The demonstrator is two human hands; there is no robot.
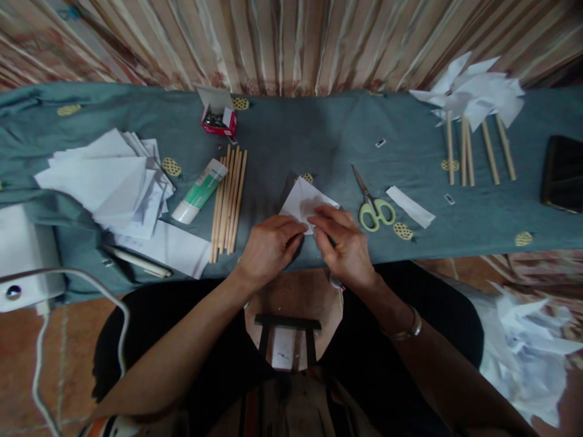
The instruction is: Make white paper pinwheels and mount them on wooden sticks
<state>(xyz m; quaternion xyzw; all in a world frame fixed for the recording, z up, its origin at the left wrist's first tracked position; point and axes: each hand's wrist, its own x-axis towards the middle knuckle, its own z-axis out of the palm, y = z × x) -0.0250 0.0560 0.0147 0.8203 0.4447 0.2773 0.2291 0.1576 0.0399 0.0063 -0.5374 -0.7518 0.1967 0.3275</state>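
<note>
A small white sheet of paper (303, 197) with crease lines lies at the near edge of the table, between my hands. My left hand (272, 246) pinches its near left edge, thumb and fingers closed. My right hand (342, 241) has its fingers closed on the near right side of the same paper; the fingertips partly hide it. Green-handled scissors (374, 212) lie right of my right hand, points facing away, beside a narrow paper strip (411, 206). To the left of my left hand rests a row of wooden sticks (230, 203) with a green and white glue stick (200, 191).
Left stands a pile of white paper (102, 176), with a pen (139, 261) and a white corded box (27, 255). A red box of metal pins (218, 118) is open behind the sticks. Paper pinwheels (478, 91) and a dark phone (562, 173) lie right; a bag of paper (528, 352) is below.
</note>
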